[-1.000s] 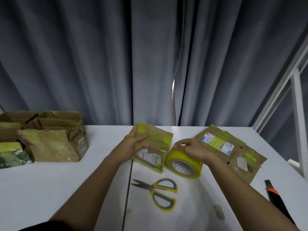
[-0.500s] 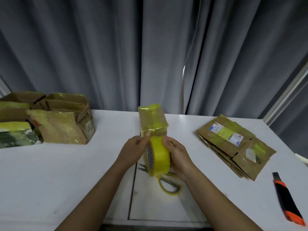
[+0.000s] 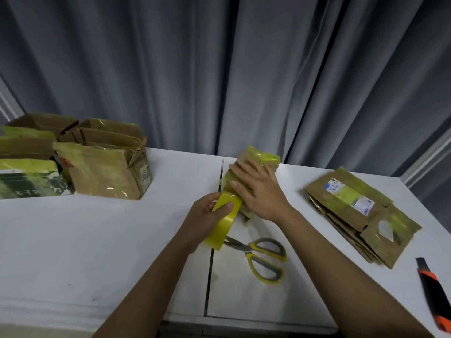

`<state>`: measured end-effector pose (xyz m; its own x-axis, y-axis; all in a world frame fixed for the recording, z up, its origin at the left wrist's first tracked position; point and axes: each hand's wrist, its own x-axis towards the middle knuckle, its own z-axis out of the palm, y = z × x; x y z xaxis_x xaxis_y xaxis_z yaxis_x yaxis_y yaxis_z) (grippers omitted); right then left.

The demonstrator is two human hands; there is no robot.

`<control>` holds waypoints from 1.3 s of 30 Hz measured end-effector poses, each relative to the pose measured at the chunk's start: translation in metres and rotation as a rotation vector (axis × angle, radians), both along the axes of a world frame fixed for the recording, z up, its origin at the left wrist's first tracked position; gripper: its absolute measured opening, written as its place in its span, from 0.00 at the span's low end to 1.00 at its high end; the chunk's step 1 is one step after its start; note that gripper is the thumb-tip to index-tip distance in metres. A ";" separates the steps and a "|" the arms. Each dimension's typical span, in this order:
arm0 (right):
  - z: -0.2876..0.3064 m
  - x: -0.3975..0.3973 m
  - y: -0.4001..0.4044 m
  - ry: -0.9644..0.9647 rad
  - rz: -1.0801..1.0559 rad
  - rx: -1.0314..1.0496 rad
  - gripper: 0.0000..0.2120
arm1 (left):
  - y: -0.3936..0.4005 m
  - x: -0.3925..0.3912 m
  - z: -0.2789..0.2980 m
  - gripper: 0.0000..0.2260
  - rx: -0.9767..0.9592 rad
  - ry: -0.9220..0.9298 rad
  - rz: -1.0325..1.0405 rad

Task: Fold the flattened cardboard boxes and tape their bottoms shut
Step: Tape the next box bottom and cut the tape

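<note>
A small folded cardboard box (image 3: 260,156), covered in old yellow tape, lies on the white table (image 3: 97,240) at the centre back. My right hand (image 3: 258,189) lies flat on top of it with fingers spread, pressing down. My left hand (image 3: 207,215) grips the yellow tape roll (image 3: 223,224) just in front of the box; the roll's front touches the box's near end. A stack of flattened cardboard boxes (image 3: 361,215) lies to the right.
Yellow-handled scissors (image 3: 263,257) lie near the table's front, below the roll. An orange and black utility knife (image 3: 432,289) lies at the right edge. Several folded boxes (image 3: 97,167) stand at the back left. Grey curtains hang behind.
The roll was held in both hands before the box; now my left hand alone holds it against the box, and my right hand has moved onto the box top, pressing flat.
</note>
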<state>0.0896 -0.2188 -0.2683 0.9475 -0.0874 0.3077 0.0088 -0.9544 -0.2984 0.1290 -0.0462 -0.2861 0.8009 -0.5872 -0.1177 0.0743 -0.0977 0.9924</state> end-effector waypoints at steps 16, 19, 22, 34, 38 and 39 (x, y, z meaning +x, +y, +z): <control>-0.010 0.023 -0.008 0.205 -0.019 0.035 0.21 | 0.023 -0.002 0.002 0.11 0.009 0.038 -0.135; -0.010 0.023 -0.008 0.216 -0.007 0.019 0.21 | 0.021 0.000 -0.003 0.23 0.115 0.084 -0.124; -0.010 0.021 -0.008 0.218 0.000 0.007 0.22 | 0.016 0.000 -0.007 0.26 0.141 0.154 -0.163; 0.004 0.019 -0.015 0.274 -0.034 0.543 0.22 | 0.002 -0.002 -0.014 0.10 0.097 0.187 -0.072; 0.008 0.014 -0.019 0.221 -0.030 0.783 0.29 | 0.005 -0.001 -0.014 0.12 0.109 0.184 -0.090; 0.009 0.013 -0.018 0.211 -0.033 0.779 0.30 | 0.006 0.000 -0.015 0.14 0.114 0.180 -0.092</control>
<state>0.1023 -0.2371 -0.2588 0.9719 -0.2321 -0.0386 -0.1468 -0.4699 -0.8704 0.1288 -0.0406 -0.3007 0.7047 -0.6315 -0.3234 0.2343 -0.2231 0.9462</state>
